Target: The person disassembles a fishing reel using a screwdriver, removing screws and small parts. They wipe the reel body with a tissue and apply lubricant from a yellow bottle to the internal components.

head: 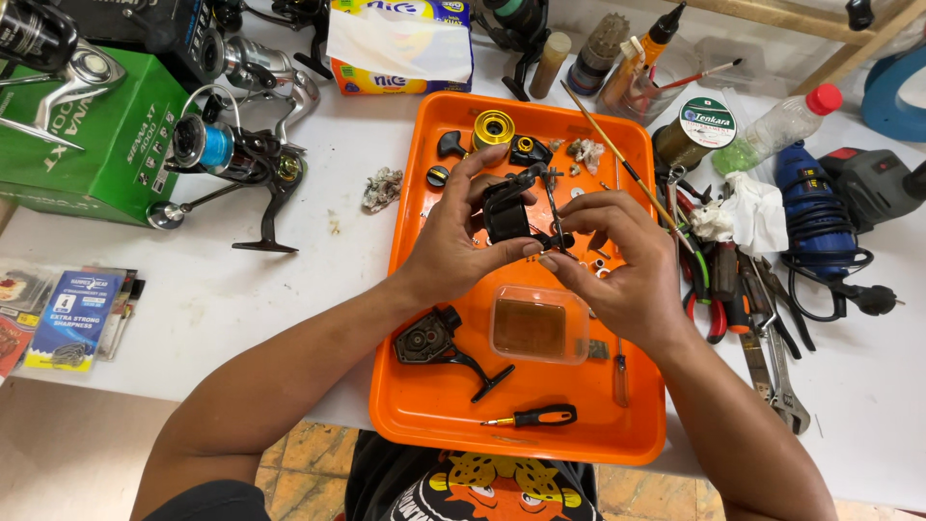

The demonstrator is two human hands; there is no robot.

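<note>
two hands meet above the orange tray, which lies on the white table and is the largest thing under them. the left hand is half curled, thumb below and fingers arched over the top, grasping the black reel rotor and holding it up over the tray's middle. the right hand is curled too, its thumb and forefinger pinched on a thin metal part at the rotor's right side; how tight the pinch is cannot be told. below the hands in the tray lie the black reel body, a small clear tub of brownish liquid, and a black-handled screwdriver near the front rim.
</note>
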